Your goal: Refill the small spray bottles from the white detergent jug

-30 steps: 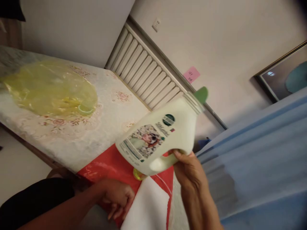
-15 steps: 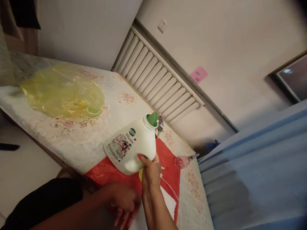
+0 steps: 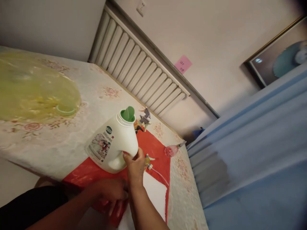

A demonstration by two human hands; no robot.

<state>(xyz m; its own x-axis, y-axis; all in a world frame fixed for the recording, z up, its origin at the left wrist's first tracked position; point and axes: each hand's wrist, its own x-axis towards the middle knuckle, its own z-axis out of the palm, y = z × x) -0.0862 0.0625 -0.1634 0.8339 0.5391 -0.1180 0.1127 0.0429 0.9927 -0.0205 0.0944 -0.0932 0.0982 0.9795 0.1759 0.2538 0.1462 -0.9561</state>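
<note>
Bottle (image 3: 112, 145) first in the head view: we see the white jug, cap off and green spout showing, tilted and gripped at its handle by our right hand (image 3: 135, 166), fingers curled shut around it, over the red sheet (image 3: 153, 148) near the counter's (image 3: 72, 140) near edge. Our left hand (image 3: 112, 191) rests flat on that sheet, fingers loosely spread and pinching nothing. We judge the jug is being set down; the next move calls for levelling it so nothing spills.
</note>
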